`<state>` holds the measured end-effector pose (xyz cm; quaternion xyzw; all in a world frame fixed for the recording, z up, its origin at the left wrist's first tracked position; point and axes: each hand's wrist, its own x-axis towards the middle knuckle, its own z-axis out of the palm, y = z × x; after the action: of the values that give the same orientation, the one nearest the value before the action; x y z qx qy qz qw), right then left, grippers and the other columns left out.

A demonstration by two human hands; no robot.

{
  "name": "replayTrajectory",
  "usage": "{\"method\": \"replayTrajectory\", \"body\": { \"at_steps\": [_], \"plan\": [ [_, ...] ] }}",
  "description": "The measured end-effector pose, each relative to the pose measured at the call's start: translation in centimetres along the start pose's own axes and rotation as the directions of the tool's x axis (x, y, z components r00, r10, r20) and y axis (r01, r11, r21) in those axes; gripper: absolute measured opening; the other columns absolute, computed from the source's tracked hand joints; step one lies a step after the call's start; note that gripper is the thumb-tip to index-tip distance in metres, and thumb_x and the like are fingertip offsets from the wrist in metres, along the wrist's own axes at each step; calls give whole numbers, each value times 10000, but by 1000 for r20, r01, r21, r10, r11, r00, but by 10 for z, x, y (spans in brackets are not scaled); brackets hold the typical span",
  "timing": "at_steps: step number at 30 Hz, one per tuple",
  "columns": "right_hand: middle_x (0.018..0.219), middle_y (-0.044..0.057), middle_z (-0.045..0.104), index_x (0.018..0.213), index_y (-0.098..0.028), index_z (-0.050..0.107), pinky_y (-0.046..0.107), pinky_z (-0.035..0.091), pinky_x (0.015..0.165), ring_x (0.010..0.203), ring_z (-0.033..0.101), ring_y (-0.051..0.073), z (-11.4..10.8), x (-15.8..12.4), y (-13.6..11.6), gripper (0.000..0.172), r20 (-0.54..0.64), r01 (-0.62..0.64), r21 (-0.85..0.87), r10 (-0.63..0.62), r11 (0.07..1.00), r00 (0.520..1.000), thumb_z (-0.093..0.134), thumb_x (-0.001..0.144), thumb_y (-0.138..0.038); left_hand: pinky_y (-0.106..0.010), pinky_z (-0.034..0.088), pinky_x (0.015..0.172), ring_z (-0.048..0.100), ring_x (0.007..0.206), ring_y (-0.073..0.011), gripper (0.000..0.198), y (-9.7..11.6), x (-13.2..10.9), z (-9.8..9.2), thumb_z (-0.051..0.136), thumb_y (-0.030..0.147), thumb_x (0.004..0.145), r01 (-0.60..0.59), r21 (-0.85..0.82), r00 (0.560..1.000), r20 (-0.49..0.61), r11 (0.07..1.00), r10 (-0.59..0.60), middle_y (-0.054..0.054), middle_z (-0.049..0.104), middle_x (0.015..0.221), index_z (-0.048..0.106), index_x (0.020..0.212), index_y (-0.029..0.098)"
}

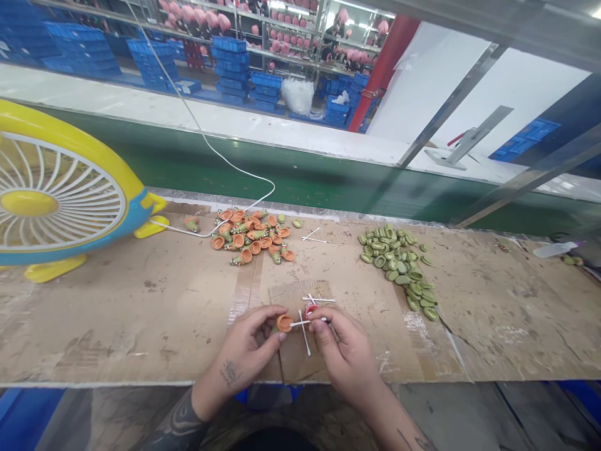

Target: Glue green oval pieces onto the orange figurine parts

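My left hand (246,347) pinches a small orange and green toy piece (283,322) between thumb and fingers near the table's front edge. My right hand (340,344) holds a white cotton swab (300,323) whose tip touches that piece. A small red cap (310,309) sits just above my right fingers. Two or three more swabs (319,300) lie on a scrap of cardboard behind my hands, and one swab (304,340) lies between them.
A pile of orange and green pieces (251,237) lies at mid-table, a pile of green shells (399,266) to its right. A yellow and blue fan (56,194) stands at the left, its white cable (225,160) crossing the green conveyor belt (305,175). Blue crates (230,69) stand beyond.
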<state>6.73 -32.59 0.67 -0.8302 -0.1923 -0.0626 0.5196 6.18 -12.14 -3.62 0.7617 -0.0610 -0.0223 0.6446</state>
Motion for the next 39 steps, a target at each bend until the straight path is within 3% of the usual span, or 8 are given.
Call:
{"method": "replayTrajectory", "body": {
  "at_steps": [4,8,13,19,22,30,34,39],
  "plan": [
    [935,-3,697,1057,-266,659,261,506,828,896,668,154,-5,-1,1,165,-36,53,19,-52,998,998,508,1045,-201,-322,561,869,681,1000,-220,212,-2,-2,1,624,220,937,4,-79,999,36,997,-1,-69,699,1060,643,1148,221],
    [886,-32,712,1012,-281,673,213,509,756,816,673,132,-19,1,5,163,-120,-19,-43,13,999,993,526,1041,-216,-302,527,901,642,1029,-198,169,-8,-3,2,599,190,960,-47,-103,998,-44,994,42,-65,656,1102,616,1124,229],
    [914,-8,733,976,-248,671,241,507,771,853,684,159,-29,0,19,167,-50,-54,-207,45,977,998,515,1033,-235,-310,548,903,655,1007,-194,258,-17,-2,4,625,211,959,-32,-208,995,-99,978,11,-57,657,1071,575,1210,241],
    [992,27,742,1014,-228,670,304,502,847,946,683,197,-21,-4,32,191,38,-79,-280,93,957,995,481,1038,-227,-404,508,1052,599,1259,-261,329,-17,1,-1,568,205,977,-69,59,995,-69,996,73,-109,643,1300,642,1293,256],
    [1003,31,744,1023,-226,670,312,503,856,955,685,203,-20,-3,32,190,54,-67,-293,87,954,995,480,1035,-214,-344,581,917,555,1325,-285,404,-11,2,-3,595,184,930,-97,136,994,-46,986,104,-126,570,1392,657,1322,256],
    [916,19,725,994,-237,655,269,506,756,841,678,178,-30,-3,17,161,-56,16,-245,-31,969,998,503,1037,-208,-332,572,891,674,1080,-245,286,-10,0,2,637,153,895,-36,46,998,-47,998,38,-86,698,1130,657,1170,230],
    [893,15,720,968,-233,658,266,510,756,836,679,176,-31,-4,14,157,-25,13,-238,-20,971,999,517,1026,-197,-323,548,902,661,1092,-243,247,-10,0,2,636,112,886,-74,-24,997,-34,997,73,-80,687,1118,642,1102,233],
    [862,6,715,985,-248,682,252,521,728,789,677,165,-21,-6,7,154,-127,-67,-69,58,995,990,537,1036,-255,-323,521,939,655,1106,-231,296,-5,0,-1,639,69,861,-130,-2,991,-14,992,130,-65,684,1132,647,1095,250]
  ]
}}
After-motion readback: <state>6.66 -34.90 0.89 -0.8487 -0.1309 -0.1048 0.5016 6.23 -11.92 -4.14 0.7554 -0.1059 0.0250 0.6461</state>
